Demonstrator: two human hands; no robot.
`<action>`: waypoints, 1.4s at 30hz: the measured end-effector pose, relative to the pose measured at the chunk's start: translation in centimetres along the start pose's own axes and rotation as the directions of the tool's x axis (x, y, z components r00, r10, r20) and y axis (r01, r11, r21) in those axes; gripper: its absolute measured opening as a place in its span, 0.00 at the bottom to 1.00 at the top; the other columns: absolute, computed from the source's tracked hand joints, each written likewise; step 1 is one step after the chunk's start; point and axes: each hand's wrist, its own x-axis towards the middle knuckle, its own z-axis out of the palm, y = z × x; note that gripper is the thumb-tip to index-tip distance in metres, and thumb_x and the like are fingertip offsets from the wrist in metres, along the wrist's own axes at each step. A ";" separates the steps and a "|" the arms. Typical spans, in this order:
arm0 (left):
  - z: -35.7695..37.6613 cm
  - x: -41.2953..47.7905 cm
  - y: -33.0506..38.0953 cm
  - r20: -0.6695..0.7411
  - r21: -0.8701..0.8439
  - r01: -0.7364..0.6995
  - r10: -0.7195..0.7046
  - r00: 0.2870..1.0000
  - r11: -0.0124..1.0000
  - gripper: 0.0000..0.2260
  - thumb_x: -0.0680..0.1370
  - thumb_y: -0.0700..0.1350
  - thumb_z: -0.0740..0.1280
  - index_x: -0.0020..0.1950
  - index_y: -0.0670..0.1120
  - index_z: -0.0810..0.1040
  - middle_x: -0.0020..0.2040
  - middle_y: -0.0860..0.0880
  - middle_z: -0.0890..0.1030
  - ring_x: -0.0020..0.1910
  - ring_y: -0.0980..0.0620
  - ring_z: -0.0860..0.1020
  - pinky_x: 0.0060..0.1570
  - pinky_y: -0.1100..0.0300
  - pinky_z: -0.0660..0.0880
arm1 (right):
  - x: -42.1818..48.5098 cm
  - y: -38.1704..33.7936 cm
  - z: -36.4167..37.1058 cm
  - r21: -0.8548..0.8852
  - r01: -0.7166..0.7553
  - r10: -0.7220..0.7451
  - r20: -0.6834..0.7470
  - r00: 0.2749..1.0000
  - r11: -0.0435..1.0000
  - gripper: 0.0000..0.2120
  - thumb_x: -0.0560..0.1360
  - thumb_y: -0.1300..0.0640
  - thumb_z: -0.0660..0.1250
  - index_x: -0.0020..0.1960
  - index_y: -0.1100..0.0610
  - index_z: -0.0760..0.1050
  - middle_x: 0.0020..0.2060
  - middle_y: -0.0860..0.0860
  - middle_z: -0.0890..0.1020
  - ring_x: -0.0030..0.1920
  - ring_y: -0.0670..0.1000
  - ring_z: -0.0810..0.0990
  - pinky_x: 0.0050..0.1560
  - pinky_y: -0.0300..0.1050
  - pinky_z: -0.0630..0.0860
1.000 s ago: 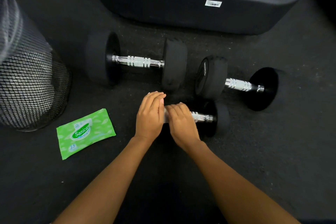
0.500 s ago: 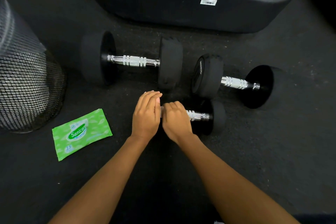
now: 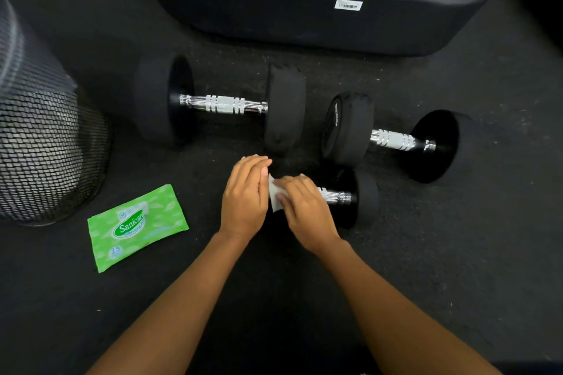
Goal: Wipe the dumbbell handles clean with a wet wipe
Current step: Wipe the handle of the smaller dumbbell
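Three black dumbbells with chrome handles lie on the dark floor. The small dumbbell (image 3: 362,198) is nearest me. My right hand (image 3: 304,210) grips a white wet wipe (image 3: 275,199) wrapped on its handle, covering the handle's left part. My left hand (image 3: 245,198) rests with straight fingers on the small dumbbell's left head, which is hidden under it. A large dumbbell (image 3: 222,104) lies behind on the left. A medium dumbbell (image 3: 393,140) lies behind on the right.
A green wet wipe pack (image 3: 135,227) lies flat on the floor to the left. A black mesh bin (image 3: 45,143) stands at the far left. A large black machine base (image 3: 320,0) runs across the back.
My right hand has slid a little along the small handle, and more of the white wipe now shows between my hands. My left hand stays on the dumbbell's left end.
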 end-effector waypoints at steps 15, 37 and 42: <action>-0.1 0.0 -0.1 0.036 0.008 0.012 -0.012 0.999 1.000 0.16 0.80 0.41 0.54 0.57 0.37 0.78 0.55 0.42 0.80 0.59 0.52 0.72 0.65 0.56 0.65 | 0.4 0.9 0.2 -0.228 0.156 -0.180 -0.089 0.980 0.961 0.13 0.70 0.61 0.70 0.53 0.60 0.73 0.50 0.55 0.78 0.48 0.54 0.75 0.55 0.45 0.67; 0.1 0.2 -0.2 0.001 -0.021 0.011 -0.011 1.000 1.000 0.15 0.80 0.41 0.55 0.55 0.36 0.79 0.53 0.42 0.81 0.58 0.52 0.72 0.63 0.56 0.66 | 1.1 0.1 0.3 -0.146 0.017 -0.021 -0.023 1.000 0.989 0.16 0.79 0.53 0.54 0.55 0.59 0.77 0.47 0.53 0.82 0.49 0.53 0.78 0.64 0.45 0.62; 0.2 0.2 -0.2 -0.009 -0.012 0.009 -0.009 1.000 1.000 0.15 0.80 0.40 0.55 0.55 0.36 0.79 0.53 0.42 0.81 0.58 0.52 0.72 0.64 0.55 0.67 | -0.3 1.4 -0.3 -0.218 0.046 -0.049 -0.011 0.999 0.975 0.18 0.79 0.55 0.52 0.64 0.61 0.73 0.56 0.54 0.80 0.58 0.52 0.77 0.70 0.45 0.56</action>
